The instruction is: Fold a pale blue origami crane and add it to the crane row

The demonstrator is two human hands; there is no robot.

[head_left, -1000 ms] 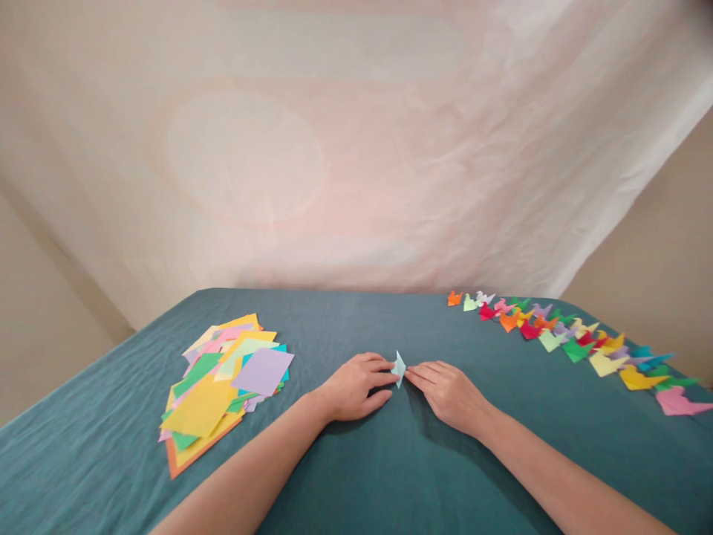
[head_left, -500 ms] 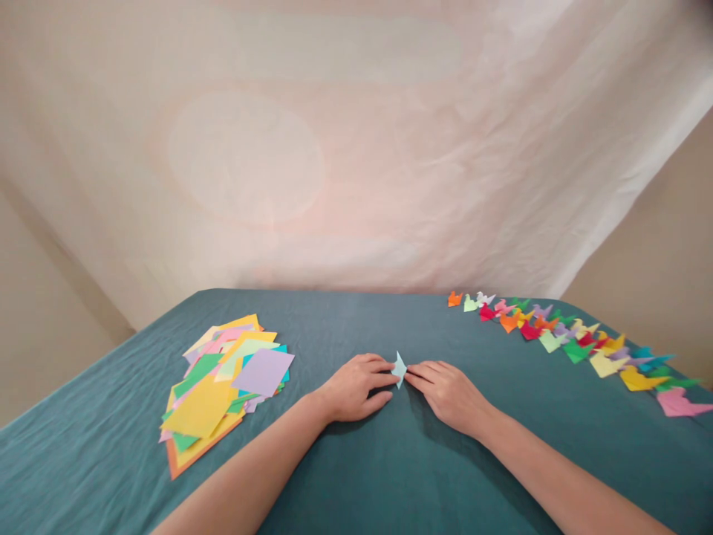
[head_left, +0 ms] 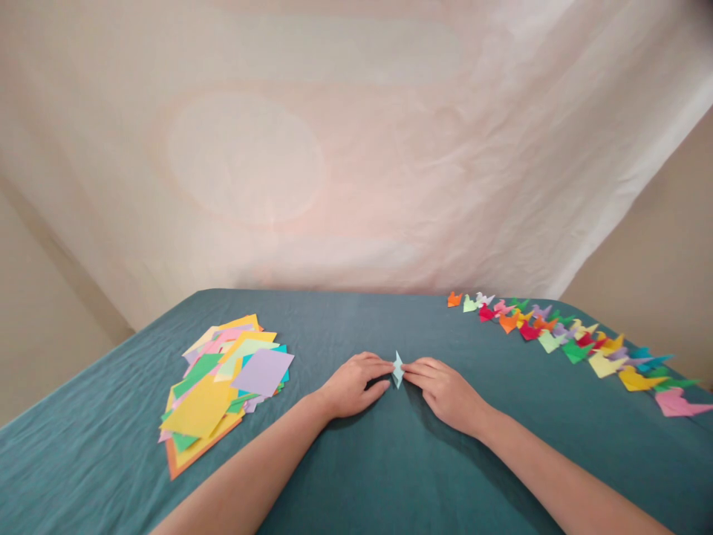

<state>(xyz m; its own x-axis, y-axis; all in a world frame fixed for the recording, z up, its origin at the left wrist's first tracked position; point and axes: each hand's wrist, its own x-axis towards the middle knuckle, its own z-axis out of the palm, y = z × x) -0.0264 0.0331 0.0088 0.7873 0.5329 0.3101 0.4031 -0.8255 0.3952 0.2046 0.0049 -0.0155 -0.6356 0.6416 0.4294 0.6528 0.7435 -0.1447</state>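
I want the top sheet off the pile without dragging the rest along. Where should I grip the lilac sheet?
Probably at the right corner of the lilac sheet, coming from the right. It lies flat on top of the pile, and that corner juts past the sheets beneath, so fingers can pinch it alone.

My left hand [head_left: 353, 386] and right hand [head_left: 445, 390] are bare: no gloves, rings or watch. Behind the fingers, both forearms run unsleeved to the frame's edge.
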